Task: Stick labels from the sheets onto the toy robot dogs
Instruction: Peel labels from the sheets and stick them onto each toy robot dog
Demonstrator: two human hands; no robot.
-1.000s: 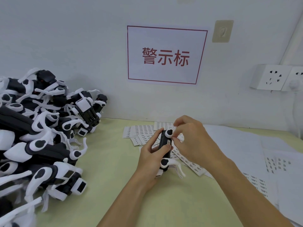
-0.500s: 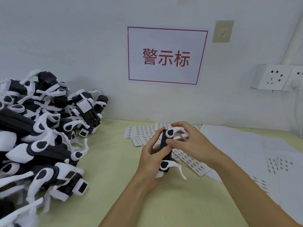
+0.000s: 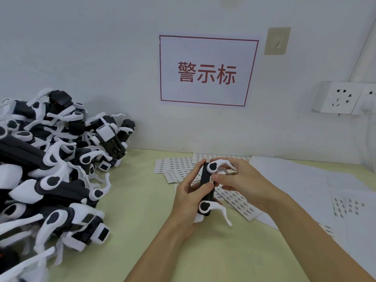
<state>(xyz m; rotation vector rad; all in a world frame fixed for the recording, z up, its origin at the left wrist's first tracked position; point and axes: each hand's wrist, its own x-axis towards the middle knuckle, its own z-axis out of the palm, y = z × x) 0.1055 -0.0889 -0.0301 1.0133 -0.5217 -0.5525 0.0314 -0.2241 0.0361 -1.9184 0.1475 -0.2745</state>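
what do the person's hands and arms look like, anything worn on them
Both forearms are bare right down to the bottom edge of the picture, with no sleeves in view. The left hand and right hand wear no gloves. No watch, ring or wristband shows on either one.

Even, bright, diffuse light; no glare. Soft shadows under hands on desk (image 3: 126, 210). Wide-angle bending toward edges, strongest at 3 and 9 o'clock. Toy pile (image 3: 50, 180) at 8 o'clock slightly blurred; centre sharp.
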